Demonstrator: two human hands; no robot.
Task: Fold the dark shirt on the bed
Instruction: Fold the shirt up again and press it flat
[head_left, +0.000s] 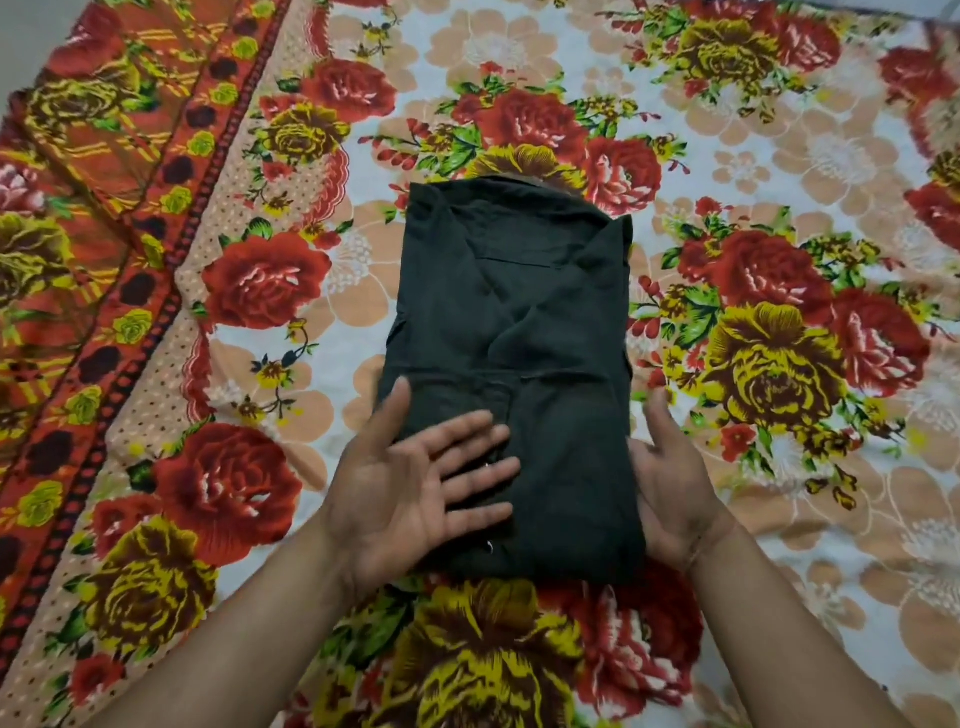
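Observation:
The dark shirt lies on the bed as a narrow upright rectangle, its sides folded in and overlapping down the middle. My left hand hovers palm up over the shirt's near left corner, fingers spread, holding nothing. My right hand stands edge-on against the shirt's near right side, fingers straight and touching the cloth's edge. Its palm side is partly hidden by the shirt.
A floral bedsheet with red and yellow roses covers the bed. Its orange patterned border runs diagonally along the left side.

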